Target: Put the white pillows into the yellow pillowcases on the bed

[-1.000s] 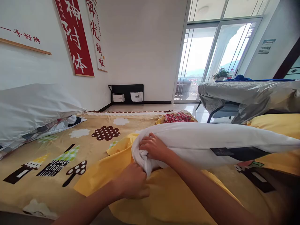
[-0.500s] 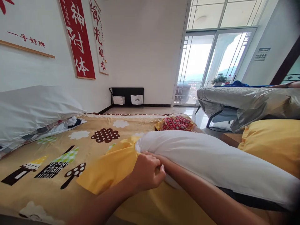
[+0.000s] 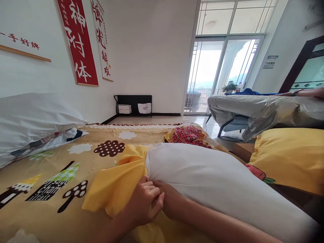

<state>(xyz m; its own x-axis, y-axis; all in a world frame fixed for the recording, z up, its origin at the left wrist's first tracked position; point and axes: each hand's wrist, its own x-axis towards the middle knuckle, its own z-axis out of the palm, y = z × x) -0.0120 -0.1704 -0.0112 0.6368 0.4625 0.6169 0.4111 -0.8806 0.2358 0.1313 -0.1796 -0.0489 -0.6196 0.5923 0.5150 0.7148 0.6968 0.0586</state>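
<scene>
A white pillow [image 3: 212,175] lies across the bed, its near-left end inside the mouth of a yellow pillowcase [image 3: 108,184]. The pillowcase spreads crumpled to the left and below the hands. My left hand [image 3: 146,202] is closed on the edge of the pillowcase where it meets the pillow. Right beside it, my right hand [image 3: 170,199] curls against the pillow at the same edge. Its fingertips are hidden, but it appears closed on the pillowcase too.
The patterned bedsheet [image 3: 101,131] lies beneath. A white pillow [image 3: 32,114] rests at left, red checked cloth [image 3: 188,134] at the bed's far edge. At right are a yellow pillow [image 3: 291,155] and a covered table [image 3: 253,103] with another person's arm [image 3: 306,92] on it.
Both hands have moved slightly left and down along the pillowcase edge. They now sit side by side, where the left hand overlapped the right wrist before. The view has shifted right.
</scene>
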